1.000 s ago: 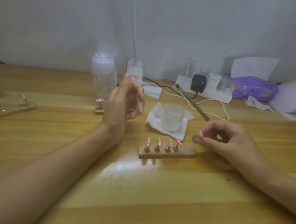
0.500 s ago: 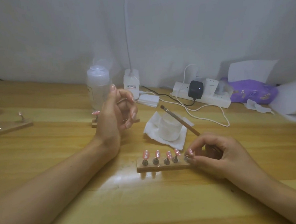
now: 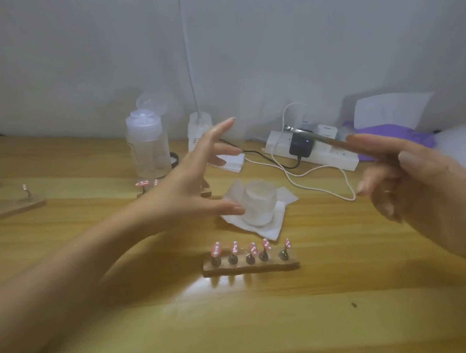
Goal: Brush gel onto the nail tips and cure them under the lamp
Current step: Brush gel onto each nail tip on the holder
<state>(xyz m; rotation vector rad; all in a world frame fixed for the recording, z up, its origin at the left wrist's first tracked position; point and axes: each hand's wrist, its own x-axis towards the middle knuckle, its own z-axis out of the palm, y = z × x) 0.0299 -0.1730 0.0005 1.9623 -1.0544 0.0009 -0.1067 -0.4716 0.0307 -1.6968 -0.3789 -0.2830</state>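
Nail tips (image 3: 250, 249): five, pink, upright on wooden strip (image 3: 251, 268).

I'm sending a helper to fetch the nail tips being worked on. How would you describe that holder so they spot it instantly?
On the wooden table, look nearest the front edge, just in front of the clear jar on white tissue. There lies a short wooden strip carrying five pink nail tips on upright pegs; other holders sit further back.

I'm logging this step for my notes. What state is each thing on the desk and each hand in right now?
Left hand: open, fingers spread, holding nothing.
Right hand: raised, gripping the brush.
Brush: held aloft, off the nail tips.
Nail tips: five pink, upright on the wooden holder.
Bottle: upright, lid flipped open.
Charger: plugged into the power strip.
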